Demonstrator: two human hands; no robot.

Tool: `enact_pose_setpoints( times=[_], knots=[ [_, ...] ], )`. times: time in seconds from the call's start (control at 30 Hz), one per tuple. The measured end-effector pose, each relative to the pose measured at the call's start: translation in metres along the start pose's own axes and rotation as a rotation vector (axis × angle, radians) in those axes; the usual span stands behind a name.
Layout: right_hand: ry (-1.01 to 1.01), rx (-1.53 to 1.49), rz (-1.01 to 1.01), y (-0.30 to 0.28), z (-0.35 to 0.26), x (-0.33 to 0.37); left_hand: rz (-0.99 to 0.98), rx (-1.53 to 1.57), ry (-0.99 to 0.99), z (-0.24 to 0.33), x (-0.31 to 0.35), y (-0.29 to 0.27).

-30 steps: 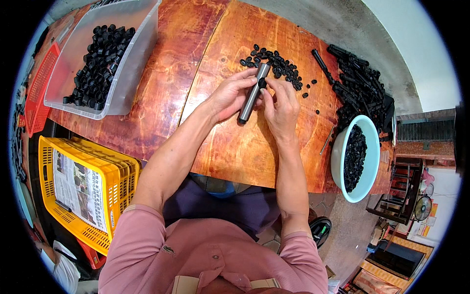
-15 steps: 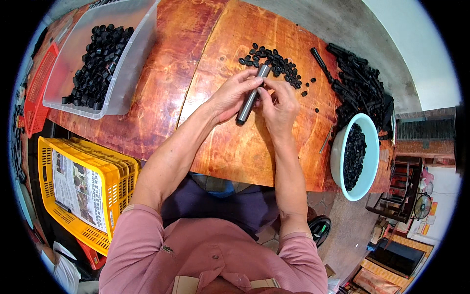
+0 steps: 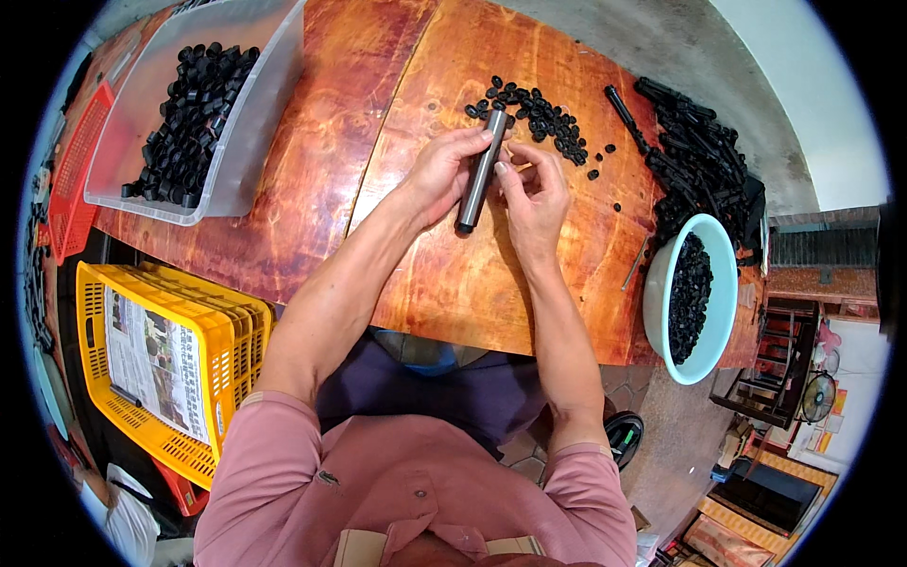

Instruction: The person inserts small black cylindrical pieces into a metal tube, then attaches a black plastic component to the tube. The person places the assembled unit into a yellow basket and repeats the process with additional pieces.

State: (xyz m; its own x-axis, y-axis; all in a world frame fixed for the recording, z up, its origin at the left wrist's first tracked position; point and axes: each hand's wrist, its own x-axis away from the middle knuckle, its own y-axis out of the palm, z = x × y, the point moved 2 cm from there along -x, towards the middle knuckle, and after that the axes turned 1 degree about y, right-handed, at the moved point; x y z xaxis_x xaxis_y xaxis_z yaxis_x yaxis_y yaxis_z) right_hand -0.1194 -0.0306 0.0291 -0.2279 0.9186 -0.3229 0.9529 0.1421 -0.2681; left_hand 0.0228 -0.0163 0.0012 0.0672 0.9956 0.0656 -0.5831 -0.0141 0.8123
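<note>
My left hand (image 3: 442, 175) is closed around a dark grey metallic tube (image 3: 483, 175) with a black end piece at its near end. The tube slants over the table, its far end pointing toward small black caps (image 3: 539, 113) scattered on the wood. Beside the tube is my right hand (image 3: 537, 198), its fingers bent and thumb apart from them. The right thumb tip is close to the tube's side; whether it touches, I cannot tell. Nothing shows in the right hand, though its palm is partly hidden.
On the wooden table (image 3: 312, 198), a clear plastic bin (image 3: 244, 123) of black rings stands at the left. A pale blue basin (image 3: 721, 302) of small black parts sits at the right edge, near piled black tubes (image 3: 694, 151). Yellow crates (image 3: 213, 350) stand at lower left.
The right fingers have moved off the tube's upper part to its side. The tube, still in my left hand, has shifted slightly left and stands a little steeper in view.
</note>
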Motion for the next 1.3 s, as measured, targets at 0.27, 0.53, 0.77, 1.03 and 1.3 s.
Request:
enact_pose_setpoints(
  times=[0.27, 0.53, 0.77, 1.03, 1.3],
  knots=[
    [0.156, -0.313, -0.075, 0.007, 0.009, 0.003, 0.049, -0.029, 0.011, 0.001, 0.000, -0.001],
    [0.161, -0.430, 0.052, -0.016, 0.008, -0.009, -0.168, -0.387, -0.067, -0.008, 0.011, 0.017],
    [0.226, -0.383, 0.002, -0.026, 0.010, -0.012, -0.188, -0.381, -0.082, -0.014, 0.014, 0.026],
    [0.222, -0.466, 0.021, -0.017, 0.012, -0.011, -0.096, -0.397, -0.082, -0.021, 0.011, 0.023],
    [0.257, -0.534, -0.025, -0.018, 0.007, -0.011, -0.105, -0.412, -0.107, -0.020, 0.011, 0.025]
  ],
)
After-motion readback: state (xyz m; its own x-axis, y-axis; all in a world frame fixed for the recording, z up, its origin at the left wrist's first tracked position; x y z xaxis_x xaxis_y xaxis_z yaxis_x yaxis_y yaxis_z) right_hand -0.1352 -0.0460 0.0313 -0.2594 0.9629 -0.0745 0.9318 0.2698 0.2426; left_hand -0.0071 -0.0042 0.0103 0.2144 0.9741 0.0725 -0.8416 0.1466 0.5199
